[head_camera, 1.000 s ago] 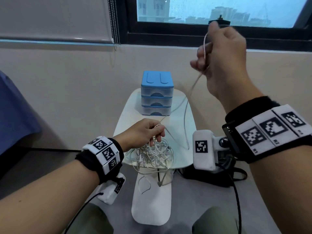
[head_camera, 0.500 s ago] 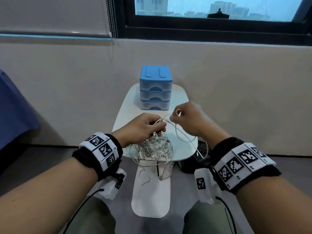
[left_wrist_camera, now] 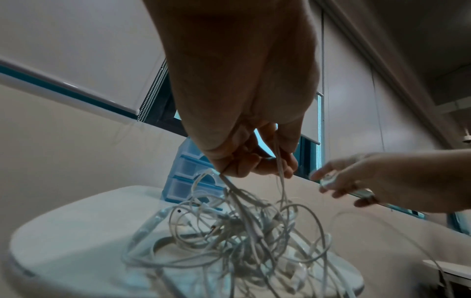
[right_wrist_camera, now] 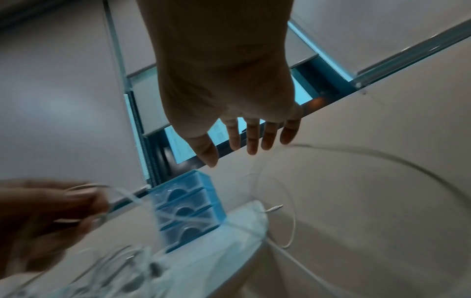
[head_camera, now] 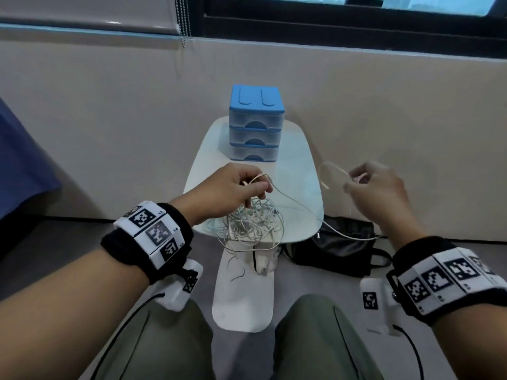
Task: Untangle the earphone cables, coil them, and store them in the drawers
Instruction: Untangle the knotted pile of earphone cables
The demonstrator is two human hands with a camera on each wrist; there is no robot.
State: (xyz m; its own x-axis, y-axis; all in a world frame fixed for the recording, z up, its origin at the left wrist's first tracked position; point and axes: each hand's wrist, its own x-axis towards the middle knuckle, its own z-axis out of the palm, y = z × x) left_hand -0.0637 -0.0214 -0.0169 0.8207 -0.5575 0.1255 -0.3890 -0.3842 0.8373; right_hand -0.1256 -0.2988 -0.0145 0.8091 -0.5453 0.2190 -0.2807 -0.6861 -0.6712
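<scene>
Pinching cable strands, left hand (head_camera: 236,185) grip sits curled just above tangled earphone cables (head_camera: 252,223) heaped on near edge of white bench (head_camera: 299,171). Right hand (head_camera: 375,187) off bench's right side, blurred; wrist view shows fingers (right_wrist_camera: 251,137) straight, spread; loose cable loop (head_camera: 333,171) at fingertips, hold unclear. Blue drawers (head_camera: 256,124) at bench's far end, all closed. Black bag (head_camera: 340,248) on floor.

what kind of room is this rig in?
Probably an office or lab corner, not a workshop. Clues: a small white side table set against a plain wall under a window with a roller blind, a blue mini drawer unit on the table, a black bag on the floor.
</scene>
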